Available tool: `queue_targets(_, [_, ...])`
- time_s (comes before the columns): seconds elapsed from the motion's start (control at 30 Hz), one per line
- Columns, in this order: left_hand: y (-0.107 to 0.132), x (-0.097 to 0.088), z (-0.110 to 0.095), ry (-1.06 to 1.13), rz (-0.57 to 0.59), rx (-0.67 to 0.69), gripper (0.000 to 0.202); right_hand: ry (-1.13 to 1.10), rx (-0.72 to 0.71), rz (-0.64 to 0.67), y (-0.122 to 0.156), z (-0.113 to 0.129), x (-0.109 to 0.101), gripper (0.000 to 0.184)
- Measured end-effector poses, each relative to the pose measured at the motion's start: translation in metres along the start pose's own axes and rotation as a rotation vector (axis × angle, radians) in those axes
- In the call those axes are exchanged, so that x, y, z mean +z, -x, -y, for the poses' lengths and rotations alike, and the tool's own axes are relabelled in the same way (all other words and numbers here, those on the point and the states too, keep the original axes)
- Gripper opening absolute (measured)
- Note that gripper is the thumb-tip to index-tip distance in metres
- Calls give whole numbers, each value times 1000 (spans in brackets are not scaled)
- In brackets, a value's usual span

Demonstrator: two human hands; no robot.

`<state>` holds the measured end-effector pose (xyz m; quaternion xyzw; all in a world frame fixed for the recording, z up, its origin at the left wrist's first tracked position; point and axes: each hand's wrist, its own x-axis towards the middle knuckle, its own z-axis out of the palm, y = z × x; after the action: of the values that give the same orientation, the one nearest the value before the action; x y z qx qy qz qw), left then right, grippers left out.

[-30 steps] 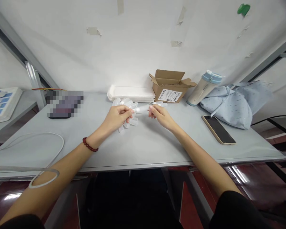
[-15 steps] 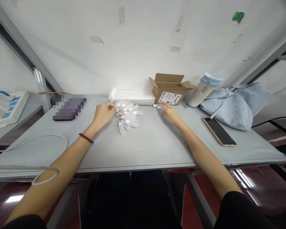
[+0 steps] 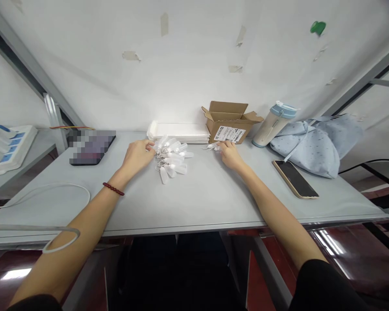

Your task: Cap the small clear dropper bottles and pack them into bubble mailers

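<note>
A pile of white, partly see-through tags (image 3: 173,160) with thin string loops lies on the table. At the pile's left edge is my left hand (image 3: 138,156), its fingers curled and thumb close to the index finger. What its fingertips pinch, if anything, is too small to make out. To the right, my right hand (image 3: 231,154) rests low over the table in front of the cardboard box. Its closed fingertips are on a few small white strung tags (image 3: 213,147), partly hidden beneath them.
Behind the tags lies a stack of flat white packs (image 3: 183,133) beside an open cardboard box (image 3: 228,125). A bottle (image 3: 274,125), a blue cloth bag (image 3: 307,147) and a phone (image 3: 294,179) are on the right. A dark device (image 3: 92,149) and a white cable (image 3: 69,185) are on the left.
My left hand has shifted very slightly left at the pile's edge. My right hand stays by the small tags, its fingers drawn in a little. The camera view has moved slightly.
</note>
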<state>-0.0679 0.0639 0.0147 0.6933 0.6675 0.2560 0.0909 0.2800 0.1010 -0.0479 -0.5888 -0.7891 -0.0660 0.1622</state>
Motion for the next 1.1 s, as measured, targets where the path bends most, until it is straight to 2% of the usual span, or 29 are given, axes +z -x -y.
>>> queue_targets(0.33, [3,-2,-3,110,-152,-9,30,-75,-56,-38,-4,-7,2,40])
queue_targets(0.57, [11,-3,-15,254,-211,55,30,-155,-65,-80,2,12,-12,23])
queue_targets(0.83, [35,12,-41,391,-28,246,31,-385,-219,-135,15,59,-35,24])
queue_targets(1.1, [46,20,-51,439,127,300,37,-691,-152,-88,28,90,-60,23])
